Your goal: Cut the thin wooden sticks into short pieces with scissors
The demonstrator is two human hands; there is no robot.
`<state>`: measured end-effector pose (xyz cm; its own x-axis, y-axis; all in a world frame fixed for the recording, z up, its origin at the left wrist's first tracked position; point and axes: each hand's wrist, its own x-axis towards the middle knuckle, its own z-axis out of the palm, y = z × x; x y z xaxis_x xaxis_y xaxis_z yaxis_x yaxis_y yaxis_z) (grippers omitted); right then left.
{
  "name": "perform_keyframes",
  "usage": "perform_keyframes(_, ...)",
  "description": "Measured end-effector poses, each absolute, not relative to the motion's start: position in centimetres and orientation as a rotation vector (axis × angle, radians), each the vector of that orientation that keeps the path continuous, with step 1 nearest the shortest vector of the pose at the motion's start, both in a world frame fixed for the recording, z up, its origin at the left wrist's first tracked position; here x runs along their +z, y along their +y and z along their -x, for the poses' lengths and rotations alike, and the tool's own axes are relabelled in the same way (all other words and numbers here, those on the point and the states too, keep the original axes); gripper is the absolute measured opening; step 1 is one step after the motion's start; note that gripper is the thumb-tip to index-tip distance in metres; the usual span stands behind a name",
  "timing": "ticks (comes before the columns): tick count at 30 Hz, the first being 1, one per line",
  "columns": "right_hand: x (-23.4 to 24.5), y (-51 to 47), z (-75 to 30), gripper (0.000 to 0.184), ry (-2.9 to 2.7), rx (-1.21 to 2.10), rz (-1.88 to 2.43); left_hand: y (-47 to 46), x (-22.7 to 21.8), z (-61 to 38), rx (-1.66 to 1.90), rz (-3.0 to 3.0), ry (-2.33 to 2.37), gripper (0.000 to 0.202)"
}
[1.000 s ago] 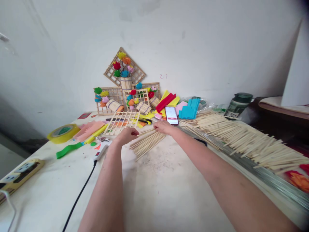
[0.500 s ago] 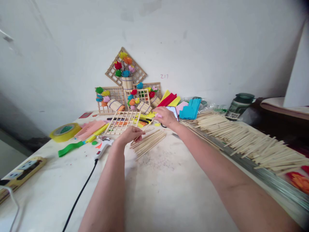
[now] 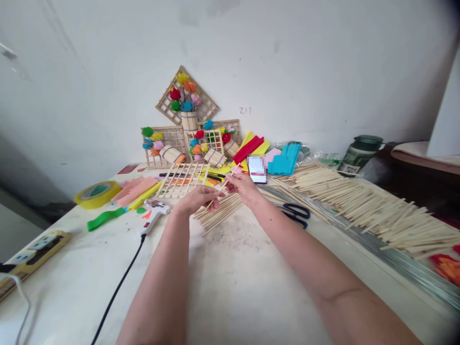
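Note:
A thin wooden stick [image 3: 223, 187] slants up to the right, pinched by my left hand [image 3: 201, 198] near its lower part. My right hand [image 3: 242, 187] grips the same stick higher up, fingers closed. Below both hands lies a row of wooden sticks [image 3: 220, 214] side by side on the white table. Just behind my left hand is a wooden lattice [image 3: 181, 181] of crossed sticks. Black-handled scissors [image 3: 296, 212] rest beside my right forearm, partly covered by it. A phone [image 3: 257, 168] with a lit screen is beyond my right hand.
At left are a glue gun [image 3: 154, 218] with a black cord, yellow tape [image 3: 97, 195] and a power strip [image 3: 39, 251]. Many sticks [image 3: 359, 206] are piled at right near a green-lidded jar [image 3: 361, 154]. Lattices with flowers [image 3: 187, 98] lean on the wall.
My right hand has moved down and left from in front of the phone and now holds the stick with my left hand. The phone and scissors show more fully.

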<state>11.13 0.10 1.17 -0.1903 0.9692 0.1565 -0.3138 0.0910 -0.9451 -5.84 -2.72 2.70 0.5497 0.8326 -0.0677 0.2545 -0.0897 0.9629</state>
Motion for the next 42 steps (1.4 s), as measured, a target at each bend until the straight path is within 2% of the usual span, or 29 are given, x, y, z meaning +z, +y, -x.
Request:
perform_keyframes(25, 2.2, -0.3, -12.1, 0.031, -1.274, 1.289, 0.659, -2.5, 3.0, 4.0, 0.871, -1.714, 0.909, 0.021)
perform_keyframes(42, 1.9, 0.0, -12.2, 0.024, -1.42, 0.995, 0.795, -2.7, 3.0, 3.0, 0.734, -1.647, 0.913, 0.028)
